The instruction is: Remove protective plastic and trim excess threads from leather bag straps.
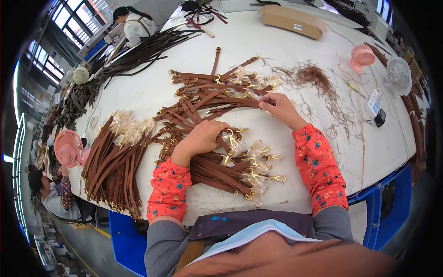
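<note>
Brown leather straps with gold buckles and clasps lie in piles in front of me. My left hand (pixel 203 138) is closed over straps in the middle pile (pixel 212 173), its fingertips partly hidden beside a clear-wrapped gold clasp (pixel 230 143). Farther right, my right hand (pixel 281 110) pinches the wrapped end of a strap in the upper pile (pixel 203 87) between thumb and fingers. Clear plastic film (pixel 251 78) covers many of the metal ends. Another bundle of straps (pixel 113 168) lies to the left, its wrapped ends pointing away from me.
Loose brown threads (pixel 314 76) are scattered right of the piles. Pink fans (pixel 69 147) stand at both sides, with a white fan (pixel 399 76) at far right. A cardboard box (pixel 293 21) lies at the back. Dark straps (pixel 138 55) cover the far left; other people sit there.
</note>
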A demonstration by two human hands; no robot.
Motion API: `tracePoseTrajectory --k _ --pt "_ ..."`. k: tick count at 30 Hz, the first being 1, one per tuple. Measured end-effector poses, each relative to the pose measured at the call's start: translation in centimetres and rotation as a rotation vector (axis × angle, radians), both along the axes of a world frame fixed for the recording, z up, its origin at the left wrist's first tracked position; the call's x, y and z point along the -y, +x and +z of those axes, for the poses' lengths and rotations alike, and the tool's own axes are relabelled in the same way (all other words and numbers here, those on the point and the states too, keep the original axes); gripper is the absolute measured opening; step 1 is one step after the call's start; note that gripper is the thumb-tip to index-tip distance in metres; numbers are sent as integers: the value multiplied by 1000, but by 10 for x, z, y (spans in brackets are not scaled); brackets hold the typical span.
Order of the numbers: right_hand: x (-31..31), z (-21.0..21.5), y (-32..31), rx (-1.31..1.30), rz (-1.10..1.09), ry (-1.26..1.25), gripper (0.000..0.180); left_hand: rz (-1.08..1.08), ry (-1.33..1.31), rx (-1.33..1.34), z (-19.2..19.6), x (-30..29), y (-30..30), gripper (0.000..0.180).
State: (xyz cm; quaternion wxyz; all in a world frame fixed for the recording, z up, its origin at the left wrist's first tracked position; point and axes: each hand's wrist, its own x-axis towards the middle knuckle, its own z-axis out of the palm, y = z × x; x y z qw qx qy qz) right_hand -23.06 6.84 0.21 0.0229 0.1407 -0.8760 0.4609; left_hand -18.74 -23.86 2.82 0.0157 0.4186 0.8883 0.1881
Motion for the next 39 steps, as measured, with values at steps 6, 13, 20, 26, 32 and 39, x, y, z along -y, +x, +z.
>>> tracePoseTrajectory --k 6,13,20,26,32,39 --pt "17 27 22 376 149 -437 19 -12 433 230 31 -10 16 49" --pt "43 23 37 487 294 -620 22 159 493 -254 -2 -34 8 62" --pt "41 32 37 463 411 -493 22 200 235 -425 -7 -27 10 59" --pt "46 29 25 265 219 -576 40 58 185 -279 -8 -17 11 51" --pt "80 2 2 102 463 -363 43 62 146 -301 -6 -15 10 45" --pt "55 9 -4 -55 489 71 32 96 253 -363 -1 -10 10 45"
